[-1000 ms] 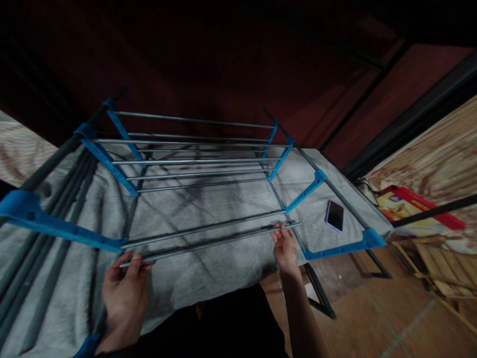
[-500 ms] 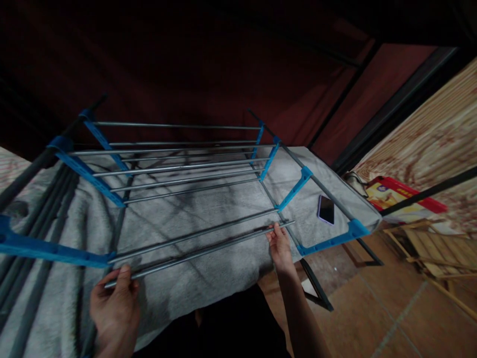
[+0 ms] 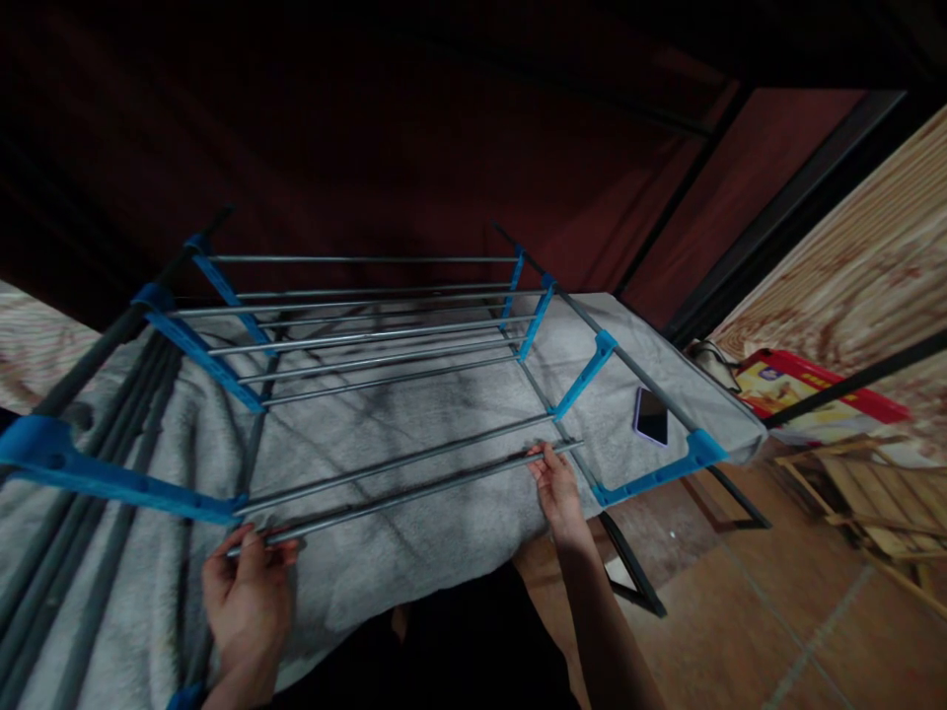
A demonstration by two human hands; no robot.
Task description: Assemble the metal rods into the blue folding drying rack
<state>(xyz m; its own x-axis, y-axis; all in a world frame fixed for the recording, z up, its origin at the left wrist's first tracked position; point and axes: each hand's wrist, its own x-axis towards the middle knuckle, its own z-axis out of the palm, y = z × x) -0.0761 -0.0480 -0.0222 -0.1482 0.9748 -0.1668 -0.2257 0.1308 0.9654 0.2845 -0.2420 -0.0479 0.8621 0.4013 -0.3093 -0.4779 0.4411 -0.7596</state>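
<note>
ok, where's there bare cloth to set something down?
Bare grey cloth shows between the held rod and the black clothing, and again between the near crossbar and the far rods. Crowded: the left, where tubes lie side by side. A phone occupies some right-side cloth.

A thin, straight grey rod [image 3: 400, 499] is held slantwise at lower centre, right end higher; a blue-and-grey rack [image 3: 377, 334] is spread across the middle.

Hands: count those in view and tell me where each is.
2. The left hand pinches the front rod at its left end; the right hand holds that rod near its right end.
</note>
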